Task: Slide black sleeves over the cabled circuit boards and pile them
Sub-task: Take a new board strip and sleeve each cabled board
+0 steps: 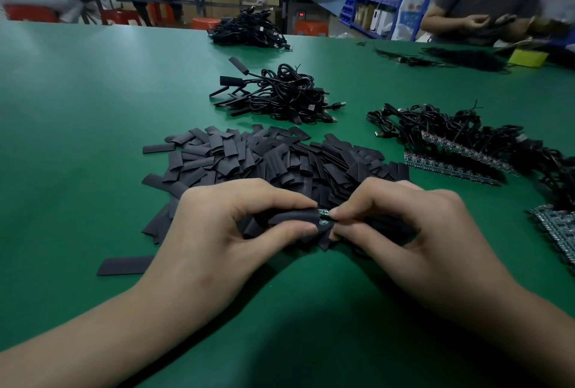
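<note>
Over the near edge of the heap of flat black tubing sleeves (264, 157), the left hand (224, 225) pinched one black sleeve (292, 216) between thumb and forefinger. The right hand (404, 222) gripped the small green circuit board (323, 218), of which only a short end showed at the sleeve's mouth. On the green table mat (93, 107), a pile of sleeved black cables (280, 95) lay beyond the heap, and bare cabled boards (460, 148) lay to the right.
</note>
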